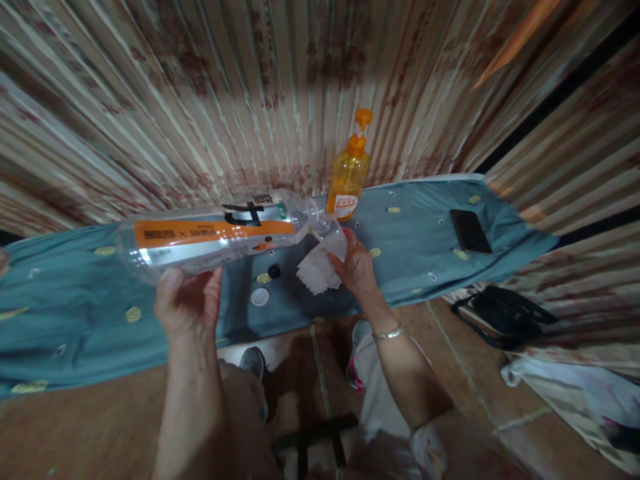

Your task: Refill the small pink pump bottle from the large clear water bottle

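Table (415,230), cloth-covered. Large bottle (215,232), held sideways over it, our left hand (187,303) gripping from below, presumably to bear its length. White tissue (316,272), apparently gripped in our right hand (357,267) with a clear plastic piece (331,233), held at the bottle's neck, seemingly to align them. Black cap (273,271), laid within reach.

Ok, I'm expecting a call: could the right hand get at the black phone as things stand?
Probably yes: nothing visible stands between the right hand and the black phone on the cloth. That hand seems busy with a clear plastic piece, though, and may need freeing first.
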Demonstrator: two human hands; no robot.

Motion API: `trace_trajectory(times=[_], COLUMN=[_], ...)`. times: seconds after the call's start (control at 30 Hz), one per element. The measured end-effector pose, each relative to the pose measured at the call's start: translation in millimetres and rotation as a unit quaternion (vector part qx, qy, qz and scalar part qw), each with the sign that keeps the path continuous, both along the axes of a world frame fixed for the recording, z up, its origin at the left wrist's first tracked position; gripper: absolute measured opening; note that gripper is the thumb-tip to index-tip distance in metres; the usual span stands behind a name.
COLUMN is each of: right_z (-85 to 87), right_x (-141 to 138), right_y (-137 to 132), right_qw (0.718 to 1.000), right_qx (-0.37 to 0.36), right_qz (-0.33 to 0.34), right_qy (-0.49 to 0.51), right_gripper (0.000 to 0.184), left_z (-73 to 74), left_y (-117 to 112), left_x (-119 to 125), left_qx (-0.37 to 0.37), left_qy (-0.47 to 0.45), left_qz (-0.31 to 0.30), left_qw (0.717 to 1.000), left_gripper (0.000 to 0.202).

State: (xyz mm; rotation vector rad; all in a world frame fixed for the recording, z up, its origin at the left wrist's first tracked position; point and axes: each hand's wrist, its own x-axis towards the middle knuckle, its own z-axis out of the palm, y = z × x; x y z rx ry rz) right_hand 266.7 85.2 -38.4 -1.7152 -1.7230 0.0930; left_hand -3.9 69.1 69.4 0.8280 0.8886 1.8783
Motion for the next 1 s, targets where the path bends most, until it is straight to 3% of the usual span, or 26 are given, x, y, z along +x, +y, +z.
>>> trace_trajectory(times=[0.2,0.63,0.8,1.0], right_z=[-4.9,-2.9,-5.7,-5.4], right_x=[1.7,-0.2,-1.5,-0.9], right_y=[2.2,3.6,5.4,5.4], right_qw=[1.000,1.000,1.000,1.000], right_qx=[0.011,-0.008,-0.009,-0.002], right_qz=[0.004,-0.001,-0.007,0.003], right_qy=[0.008,0.002,0.010,0.007], right_gripper=[0.060,0.063,0.064,0.062], left_z=[-0.9,-4.8,-5.9,-4.0], left_y=[1.3,2.8,3.5,3.2], left_x=[0.3,-5.3,-4.2,-4.7], left_qx=[0.006,-0.001,-0.017,-0.020], left_qy=[-0.018,-0.014,-0.039,-0.013], left_qz=[0.000,-0.012,0.021,0.024], left_qw=[1.000,1.000,0.999,0.999], left_gripper=[0.053,0.046,0.056,0.053])
